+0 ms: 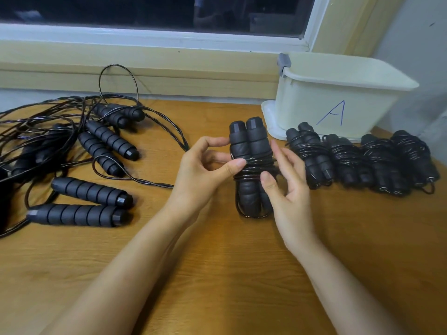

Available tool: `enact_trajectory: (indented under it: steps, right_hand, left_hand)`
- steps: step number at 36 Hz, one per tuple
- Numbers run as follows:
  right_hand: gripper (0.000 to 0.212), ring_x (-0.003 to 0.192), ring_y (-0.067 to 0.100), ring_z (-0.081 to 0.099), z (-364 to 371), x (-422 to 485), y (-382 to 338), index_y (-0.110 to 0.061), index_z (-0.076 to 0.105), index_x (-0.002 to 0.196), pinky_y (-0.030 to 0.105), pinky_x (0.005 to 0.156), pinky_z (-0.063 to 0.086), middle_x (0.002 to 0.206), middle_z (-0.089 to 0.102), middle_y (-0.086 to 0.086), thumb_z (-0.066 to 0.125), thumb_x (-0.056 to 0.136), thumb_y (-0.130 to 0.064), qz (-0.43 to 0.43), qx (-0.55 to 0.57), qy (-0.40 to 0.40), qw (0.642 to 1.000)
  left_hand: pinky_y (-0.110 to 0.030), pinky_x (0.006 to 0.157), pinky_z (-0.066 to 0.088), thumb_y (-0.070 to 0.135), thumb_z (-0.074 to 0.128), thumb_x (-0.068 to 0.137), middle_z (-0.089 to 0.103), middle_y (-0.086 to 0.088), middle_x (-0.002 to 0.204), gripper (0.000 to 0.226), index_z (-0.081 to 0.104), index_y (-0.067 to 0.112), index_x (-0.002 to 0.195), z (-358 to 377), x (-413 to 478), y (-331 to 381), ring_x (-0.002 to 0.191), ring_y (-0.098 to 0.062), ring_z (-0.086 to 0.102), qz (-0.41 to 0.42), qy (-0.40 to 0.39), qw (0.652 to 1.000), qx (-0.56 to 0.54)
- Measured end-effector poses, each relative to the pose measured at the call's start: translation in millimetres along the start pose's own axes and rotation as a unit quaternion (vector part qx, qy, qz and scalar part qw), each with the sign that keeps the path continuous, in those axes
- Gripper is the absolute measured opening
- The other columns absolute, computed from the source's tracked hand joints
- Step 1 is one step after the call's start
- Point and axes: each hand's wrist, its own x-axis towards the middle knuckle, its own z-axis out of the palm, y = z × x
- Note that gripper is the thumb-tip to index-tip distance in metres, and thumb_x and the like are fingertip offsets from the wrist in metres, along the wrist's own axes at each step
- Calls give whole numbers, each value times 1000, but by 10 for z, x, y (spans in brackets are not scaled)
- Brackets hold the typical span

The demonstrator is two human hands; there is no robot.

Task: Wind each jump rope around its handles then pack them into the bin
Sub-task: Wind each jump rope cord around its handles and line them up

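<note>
A black jump rope bundle stands upright at the table's middle, its two foam handles side by side with cord wound round their waist. My left hand holds it from the left, thumb pressed on the cord wraps and fingertips on the handle. My right hand is at its right side, fingers spread and loosely bent, thumb touching the lower handle. Several wound bundles lie in a row to the right. A cream bin marked "A" stands behind them.
Several unwound ropes with black handles and tangled cords cover the table's left side. The bin sits on its lid by the wall. A window sill runs along the back edge. Bare wood lies in front.
</note>
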Motion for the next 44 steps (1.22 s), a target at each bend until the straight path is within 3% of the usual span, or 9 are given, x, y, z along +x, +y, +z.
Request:
enact_trajectory:
  steps: [3, 6, 10, 14, 19, 26, 31, 38, 44]
  right_hand:
    - [47, 127, -2, 45, 12, -25, 23, -20, 49, 142, 18, 105, 39, 131, 47, -16, 57, 96, -14, -55, -74, 42, 995]
    - [42, 124, -8, 45, 35, -45, 5, -10, 54, 139, 9, 101, 34, 130, 53, -2, 53, 98, -3, -107, -127, 61, 984]
    - [51, 127, 0, 44, 90, -65, -34, -9, 46, 146, 2, 99, 29, 139, 49, 12, 51, 98, -24, -112, -189, 25, 975]
    - [89, 132, 19, 46, 127, -110, -60, -23, 29, 154, 26, 85, 50, 147, 40, 3, 61, 79, -57, -80, -294, -5, 952]
    - [102, 132, 26, 43, 131, -87, -38, -19, 29, 151, 38, 92, 48, 146, 43, 7, 80, 66, -47, -59, -343, 36, 937]
    - [79, 127, 25, 50, 59, -67, 0, -8, 43, 147, 33, 96, 50, 139, 43, 9, 80, 78, -20, -109, -306, 62, 944]
    - [73, 126, 7, 48, 97, -81, -48, -11, 42, 148, 4, 97, 35, 135, 48, 7, 75, 82, -16, -112, -194, 63, 972]
    - [71, 129, 21, 52, 130, -132, -51, -21, 41, 149, 47, 101, 49, 138, 52, -6, 73, 86, -18, -45, -34, 36, 998]
    - [62, 126, 13, 55, 132, -147, -129, -32, 43, 136, 29, 101, 46, 130, 56, -27, 72, 85, -15, -17, 46, 16, 999]
  left_hand:
    - [-17, 64, 49, 33, 79, 61, 71, 1, 81, 52, 60, 19, 108, 37, -20, -3, 71, -6, 65, 3, 17, 1000, 8]
    - [-21, 65, 50, 36, 81, 59, 71, -4, 82, 54, 58, 18, 105, 65, -42, -1, 72, -9, 65, 8, 36, 999, 19]
    - [-25, 64, 50, 36, 83, 58, 71, -13, 85, 55, 58, 17, 103, 75, -58, 1, 71, -12, 65, 15, 50, 998, 25]
    - [-27, 65, 52, 34, 84, 58, 70, -18, 91, 54, 59, 19, 103, 54, -54, -2, 73, -15, 65, 18, 41, 999, 28]
    - [-32, 72, 56, 27, 82, 60, 70, -12, 89, 56, 60, 12, 110, 96, -78, 2, 76, -18, 66, 21, -3, 999, 30]
    - [-22, 77, 52, 25, 79, 68, 71, -11, 95, 49, 61, 18, 113, 78, -66, -15, 83, -13, 66, 42, -42, 997, 45]
    - [-22, 80, 50, 18, 75, 79, 70, -4, 96, 39, 63, 20, 117, 60, -60, 8, 87, -16, 64, 50, -53, 997, 39]
    - [-25, 79, 51, 23, 79, 72, 62, -4, 109, 66, 49, 26, 130, 22, -33, 19, 84, -8, 65, 28, -41, 999, 2]
    - [-22, 81, 52, 27, 72, 74, 68, -2, 117, 82, 36, 30, 147, -10, -27, 28, 98, -9, 69, -16, -88, 996, -3]
